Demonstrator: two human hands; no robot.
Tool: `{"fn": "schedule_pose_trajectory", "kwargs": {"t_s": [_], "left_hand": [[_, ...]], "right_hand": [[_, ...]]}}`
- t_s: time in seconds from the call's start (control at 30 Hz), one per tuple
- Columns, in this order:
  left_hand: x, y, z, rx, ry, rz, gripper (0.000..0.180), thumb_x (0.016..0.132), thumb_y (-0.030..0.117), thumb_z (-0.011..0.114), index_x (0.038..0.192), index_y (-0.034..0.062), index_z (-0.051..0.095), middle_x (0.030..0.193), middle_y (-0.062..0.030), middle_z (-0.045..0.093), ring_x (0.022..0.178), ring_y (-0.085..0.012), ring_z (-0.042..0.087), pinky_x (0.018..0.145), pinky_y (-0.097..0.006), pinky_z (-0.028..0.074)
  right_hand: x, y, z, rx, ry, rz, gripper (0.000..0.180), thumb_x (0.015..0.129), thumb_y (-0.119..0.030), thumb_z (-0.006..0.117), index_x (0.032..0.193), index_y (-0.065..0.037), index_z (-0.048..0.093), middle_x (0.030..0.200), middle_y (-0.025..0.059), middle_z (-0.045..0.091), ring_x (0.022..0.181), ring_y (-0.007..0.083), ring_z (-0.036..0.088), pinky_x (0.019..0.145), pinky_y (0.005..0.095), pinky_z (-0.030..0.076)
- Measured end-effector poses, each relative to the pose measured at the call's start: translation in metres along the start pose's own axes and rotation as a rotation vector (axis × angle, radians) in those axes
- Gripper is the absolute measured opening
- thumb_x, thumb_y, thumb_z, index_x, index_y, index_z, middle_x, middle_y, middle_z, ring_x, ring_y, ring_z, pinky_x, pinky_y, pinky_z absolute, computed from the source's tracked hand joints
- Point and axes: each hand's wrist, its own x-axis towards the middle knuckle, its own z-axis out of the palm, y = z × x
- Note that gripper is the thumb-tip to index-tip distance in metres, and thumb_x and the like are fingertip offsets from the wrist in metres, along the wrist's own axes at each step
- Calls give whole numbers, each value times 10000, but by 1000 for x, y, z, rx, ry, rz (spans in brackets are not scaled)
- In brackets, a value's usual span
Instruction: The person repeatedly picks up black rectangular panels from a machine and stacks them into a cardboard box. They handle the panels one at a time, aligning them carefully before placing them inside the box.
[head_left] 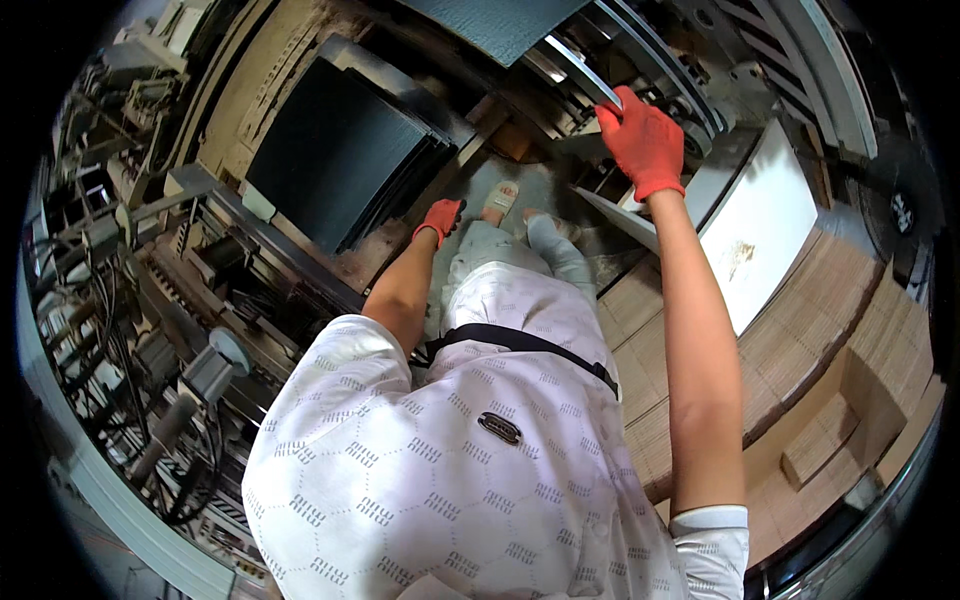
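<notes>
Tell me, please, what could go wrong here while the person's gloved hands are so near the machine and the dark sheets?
1. The right hand grips a metal bar beside the machine's rollers; the glove could perhaps get caught if they turn.
2. The left hand rests at the edge of the stack of dark sheets; a sheet might slip off or pinch fingers.
3. One foot in an open sandal stands below that stack, so a falling sheet could hit it.

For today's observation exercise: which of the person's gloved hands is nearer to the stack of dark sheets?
Left. The left hand hangs just beside the lower right corner of the stack of dark sheets. The right hand is raised well off to its right, gripping a metal bar.
</notes>
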Motion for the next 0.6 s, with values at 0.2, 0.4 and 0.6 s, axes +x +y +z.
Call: {"fn": "schedule_pose_trajectory", "kwargs": {"t_s": [0.2,0.4,0.6], "left_hand": [[-20,-10,8,-130,141,16,427,975,472,538,1085,66,613,894,-80,673,614,-182,566,535,-347,454],[-42,-29,47,-302,213,53,411,900,484,595,919,78,655,752,-70,642,547,-188,565,472,-347,404],[-72,-56,119,-177,299,153,540,883,488,542,650,10,641,606,-157,628,496,-264,589,502,-420,429]], "right_hand": [[0,0,-3,-20,-20,2,284,922,-413,570,979,-137,609,868,108,705,849,330,672,712,451,508],[0,2,-5,41,-11,-49,289,914,-396,575,1016,-130,621,927,120,712,913,330,670,766,447,516],[3,14,1,104,10,-104,338,897,-392,525,1016,-95,631,972,197,701,927,404,661,791,521,509]]}}
